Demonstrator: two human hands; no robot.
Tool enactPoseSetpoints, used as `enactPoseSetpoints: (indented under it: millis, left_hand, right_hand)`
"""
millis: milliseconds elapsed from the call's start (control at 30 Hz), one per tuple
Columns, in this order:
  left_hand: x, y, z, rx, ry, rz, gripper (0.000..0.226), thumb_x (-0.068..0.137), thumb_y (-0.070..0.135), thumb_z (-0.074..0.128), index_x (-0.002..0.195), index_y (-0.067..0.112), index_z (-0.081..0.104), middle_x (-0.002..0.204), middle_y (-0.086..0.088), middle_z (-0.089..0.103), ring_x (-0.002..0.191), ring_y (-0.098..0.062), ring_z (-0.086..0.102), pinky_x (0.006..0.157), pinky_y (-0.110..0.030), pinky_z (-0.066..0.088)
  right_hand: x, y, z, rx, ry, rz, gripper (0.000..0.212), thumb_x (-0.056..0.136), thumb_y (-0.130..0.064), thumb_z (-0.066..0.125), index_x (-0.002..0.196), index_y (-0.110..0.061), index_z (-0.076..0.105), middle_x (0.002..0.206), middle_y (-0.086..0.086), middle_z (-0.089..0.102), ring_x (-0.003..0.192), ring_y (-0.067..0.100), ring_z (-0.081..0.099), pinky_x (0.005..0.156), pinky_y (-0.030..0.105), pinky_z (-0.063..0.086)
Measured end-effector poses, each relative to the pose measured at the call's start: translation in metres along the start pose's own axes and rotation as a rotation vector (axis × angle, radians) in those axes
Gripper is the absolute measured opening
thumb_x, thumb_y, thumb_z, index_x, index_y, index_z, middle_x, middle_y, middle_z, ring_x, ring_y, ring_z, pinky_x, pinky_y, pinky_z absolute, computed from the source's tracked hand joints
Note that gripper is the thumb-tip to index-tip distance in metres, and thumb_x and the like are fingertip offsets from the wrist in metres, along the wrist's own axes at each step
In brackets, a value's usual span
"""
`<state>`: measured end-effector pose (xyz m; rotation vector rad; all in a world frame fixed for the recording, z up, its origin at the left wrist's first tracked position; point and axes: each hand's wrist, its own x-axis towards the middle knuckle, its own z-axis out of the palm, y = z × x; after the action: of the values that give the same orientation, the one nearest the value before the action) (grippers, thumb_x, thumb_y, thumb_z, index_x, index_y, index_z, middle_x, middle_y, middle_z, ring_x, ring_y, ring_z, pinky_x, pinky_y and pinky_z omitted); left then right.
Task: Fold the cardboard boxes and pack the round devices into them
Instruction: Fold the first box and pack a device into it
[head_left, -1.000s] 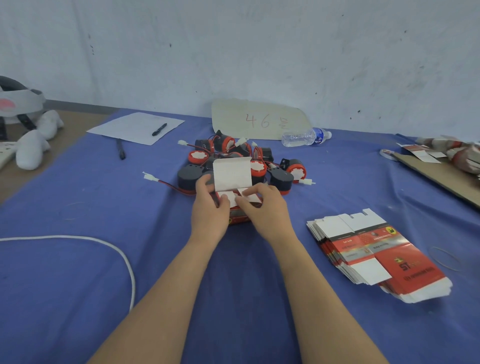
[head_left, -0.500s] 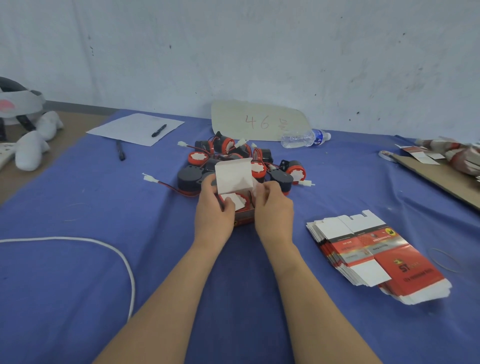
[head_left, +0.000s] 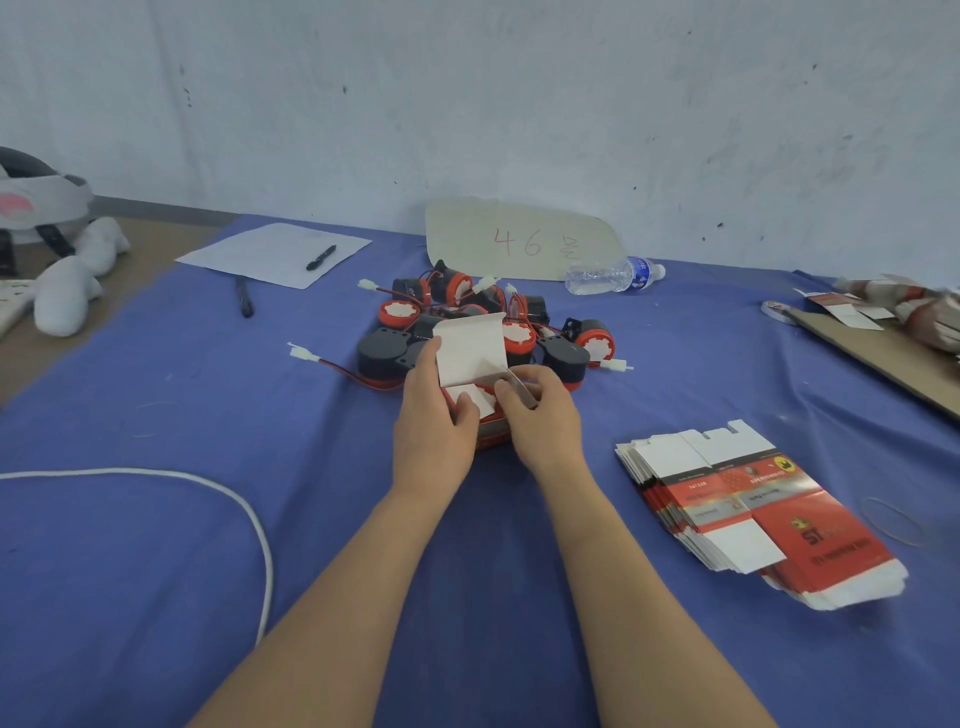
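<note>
A small red and white cardboard box stands on the blue cloth at the table's middle, its white lid flap upright. My left hand grips the box's left side, thumb on an inner flap. My right hand pinches the right side flap. Behind the box lies a heap of several round black and red devices with red wires and white plugs. A stack of flat unfolded boxes lies to the right of my right arm. What is inside the held box is hidden.
A white cable curves over the cloth at left. Paper with a pen, a second pen, a cardboard sign and a plastic bottle lie at the back. A brown board with boxes sits far right.
My right hand has gone from the box's right wall to pinching the right side flap. The lid flap stays upright and my left hand keeps its hold.
</note>
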<state>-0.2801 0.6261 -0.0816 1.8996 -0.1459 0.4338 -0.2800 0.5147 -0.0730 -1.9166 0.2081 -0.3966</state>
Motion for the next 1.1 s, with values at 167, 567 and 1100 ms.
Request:
enactPoseSetpoints:
  millis: [167,567,1100]
  left_hand:
    - [-0.001,0.000,-0.001,0.001,-0.008,0.009,0.065,0.091,0.007,0.052,0.147,0.027,0.027,0.141,0.004,0.046,0.097,-0.013,0.053,0.091,-0.036,0.049]
    - [0.002,-0.001,-0.002,-0.023,-0.011,-0.002,0.036,0.089,0.006,0.054,0.116,0.021,0.036,0.102,0.010,0.051,0.070,-0.016,0.051,0.066,-0.032,0.044]
    - [0.002,-0.002,-0.001,0.007,-0.005,-0.022,0.029,0.091,0.009,0.055,0.109,0.021,0.037,0.093,0.007,0.050,0.076,-0.017,0.052,0.063,-0.027,0.040]
  right_hand:
    - [0.005,-0.001,0.002,0.099,0.064,0.090,0.016,0.093,-0.025,0.058,0.102,-0.029,0.045,0.087,-0.011,0.054,0.074,0.003,0.053,0.054,0.018,0.038]
    - [0.014,-0.002,-0.003,-0.073,0.001,0.102,0.019,0.088,-0.008,0.057,0.096,-0.020,0.044,0.079,0.000,0.052,0.065,0.010,0.047,0.049,0.021,0.035]
    - [0.003,0.000,-0.004,-0.031,-0.002,-0.029,0.022,0.094,-0.008,0.050,0.098,-0.029,0.052,0.103,-0.005,0.055,0.079,0.003,0.052,0.053,0.013,0.038]
